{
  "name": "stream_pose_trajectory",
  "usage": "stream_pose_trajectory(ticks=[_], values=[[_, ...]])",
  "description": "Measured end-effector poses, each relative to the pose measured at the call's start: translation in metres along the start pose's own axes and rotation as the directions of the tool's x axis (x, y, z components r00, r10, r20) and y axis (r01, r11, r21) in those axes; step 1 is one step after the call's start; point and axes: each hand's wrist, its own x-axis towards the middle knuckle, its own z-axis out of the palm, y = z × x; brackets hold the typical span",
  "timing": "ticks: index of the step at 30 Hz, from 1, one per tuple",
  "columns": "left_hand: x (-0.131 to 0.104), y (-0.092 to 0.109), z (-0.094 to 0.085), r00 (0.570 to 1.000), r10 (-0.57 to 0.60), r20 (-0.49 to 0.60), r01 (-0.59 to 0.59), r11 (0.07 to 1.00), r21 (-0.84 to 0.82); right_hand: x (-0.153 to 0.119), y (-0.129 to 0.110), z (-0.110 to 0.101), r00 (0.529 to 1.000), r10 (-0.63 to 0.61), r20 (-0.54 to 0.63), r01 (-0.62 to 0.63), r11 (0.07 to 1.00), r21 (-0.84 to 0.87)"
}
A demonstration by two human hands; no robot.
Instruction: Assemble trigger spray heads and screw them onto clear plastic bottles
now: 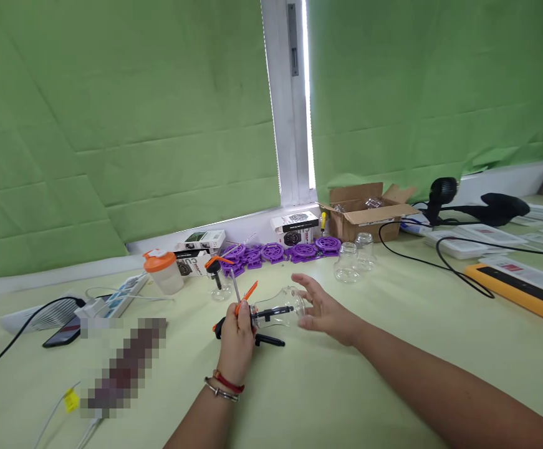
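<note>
My left hand point(237, 330) is closed around a black-and-orange spray head point(218, 327). Its black tube point(273, 312) reaches into a clear bottle point(283, 299) lying sideways, neck towards that hand. A thin metal rod point(235, 285) rises beside the fingers, and a black handle-like bar point(271, 341) sticks out below the bottle. My right hand point(323, 310) is at the bottle's base with fingers apart and curved; whether the thumb touches the glass I cannot tell. Behind stands another clear bottle point(221, 292) with a black-and-orange top point(214, 265).
Purple wheel-like parts point(272, 252) line the back, beside small printed boxes point(297, 227). Two clear bottles point(346, 263) stand before an open cardboard box point(369, 215). At left are an orange-lidded cup point(164, 272) and a power strip point(126, 293); black cables point(409, 257) cross the right side.
</note>
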Motion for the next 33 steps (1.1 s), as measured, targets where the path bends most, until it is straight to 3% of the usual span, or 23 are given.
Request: stream_pose_trajectory(ticks=[2, 4, 6, 8, 9, 11, 13, 14, 16, 17, 19, 22, 24, 26, 28, 31, 33], values=[[0.001, -0.001, 0.001, 1.0, 0.007, 0.008, -0.007, 1.0, -0.017, 0.003, 0.0, 0.001, 0.978, 0.206, 0.017, -0.207, 0.976, 0.072], [0.002, -0.002, 0.002, 1.0, 0.011, 0.02, -0.01, 1.0, -0.016, 0.004, -0.001, 0.001, 0.961, 0.268, 0.068, -0.273, 0.96, 0.065], [0.002, -0.003, 0.002, 1.0, 0.01, 0.017, -0.01, 1.0, -0.014, 0.004, -0.002, 0.0, 0.993, 0.08, 0.092, -0.076, 0.996, -0.048], [0.003, -0.004, 0.001, 1.0, 0.019, 0.01, -0.019, 1.0, -0.022, 0.003, -0.003, -0.003, 0.985, -0.131, 0.11, 0.148, 0.976, -0.158], [0.003, -0.004, 0.001, 0.999, 0.034, 0.024, -0.034, 0.999, -0.01, 0.003, -0.003, -0.004, 0.982, -0.152, 0.115, 0.171, 0.969, -0.176], [0.003, -0.005, 0.0, 0.994, 0.08, 0.075, -0.084, 0.995, 0.05, 0.005, -0.002, -0.005, 0.995, -0.004, 0.104, 0.019, 0.99, -0.141], [0.002, -0.005, -0.001, 0.986, 0.115, 0.122, -0.129, 0.985, 0.112, 0.006, -0.002, -0.005, 0.975, 0.191, 0.114, -0.177, 0.976, -0.123], [0.002, -0.003, -0.001, 0.985, 0.119, 0.126, -0.134, 0.983, 0.123, 0.005, -0.002, -0.005, 0.971, 0.211, 0.112, -0.191, 0.967, -0.167], [0.0, 0.003, 0.0, 0.994, 0.063, 0.095, -0.072, 0.993, 0.097, 0.002, -0.005, -0.004, 0.991, 0.033, 0.127, 0.018, 0.924, -0.383], [-0.001, 0.006, 0.0, 0.997, 0.002, 0.073, -0.008, 0.997, 0.075, 0.0, -0.006, -0.004, 0.978, -0.129, 0.162, 0.195, 0.835, -0.514], [-0.004, 0.014, 0.002, 0.987, -0.156, 0.041, 0.155, 0.987, 0.037, -0.005, -0.008, -0.005, 0.854, -0.421, 0.305, 0.5, 0.502, -0.706], [-0.006, 0.017, 0.001, 0.952, -0.29, 0.097, 0.293, 0.956, -0.013, -0.012, -0.007, -0.009, 0.598, -0.581, 0.552, 0.68, 0.004, -0.733], [-0.005, 0.015, 0.0, 0.922, -0.327, 0.207, 0.339, 0.941, -0.025, -0.014, -0.003, -0.013, 0.474, -0.591, 0.653, 0.72, -0.166, -0.674], [-0.005, 0.011, -0.002, 0.892, -0.346, 0.289, 0.366, 0.93, -0.016, -0.016, 0.0, -0.015, 0.417, -0.597, 0.686, 0.738, -0.219, -0.639], [-0.006, 0.009, -0.003, 0.899, -0.324, 0.296, 0.348, 0.937, -0.03, -0.017, 0.001, -0.015, 0.464, -0.62, 0.632, 0.703, -0.177, -0.689], [-0.008, 0.012, -0.001, 0.956, -0.203, 0.211, 0.222, 0.972, -0.072, -0.019, 0.002, -0.014, 0.651, -0.646, 0.398, 0.557, 0.05, -0.829], [-0.009, 0.015, -0.002, 0.989, -0.104, 0.104, 0.112, 0.991, -0.073, -0.021, 0.003, -0.017, 0.743, -0.621, 0.248, 0.469, 0.218, -0.856]])
